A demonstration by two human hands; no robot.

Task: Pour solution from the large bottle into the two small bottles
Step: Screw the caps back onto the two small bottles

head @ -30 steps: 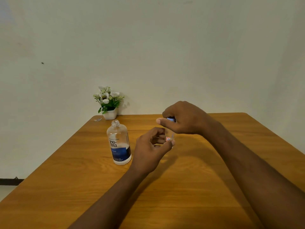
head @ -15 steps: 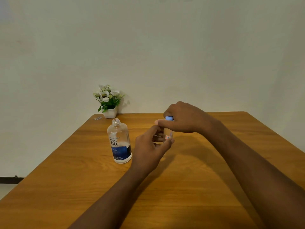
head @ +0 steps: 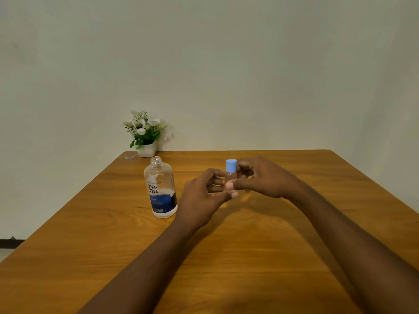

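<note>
A table of smooth, orange-brown wood with long streaks of grain filled the lower half of the frame, set against a plain pale wall. At the table's far edge, left of centre, stood a small white pot with angled sides, holding white flowers and green leaves. Just in front of the pot and a little to its right, the large bottle stood upright on the wood. It was round and clear, with sloping shoulders, a threaded neck bare of any cap, and a label that was see-through above and dark blue below.

Right of that bottle and apart from it, the left hand came up from the bottom of the frame, its fingers curled round the lower part of the small bottle. This bottle sat near the middle of the frame, upright, a narrow clear cylinder topped by a light blue, faceted cap. It was held between both hands, and whether its base touched the table could not be told.

The right hand reached in from the lower right. Its thumb pressed the front of the small bottle below the cap, and its fingers curled behind, so both hands were clamped on it.
</note>
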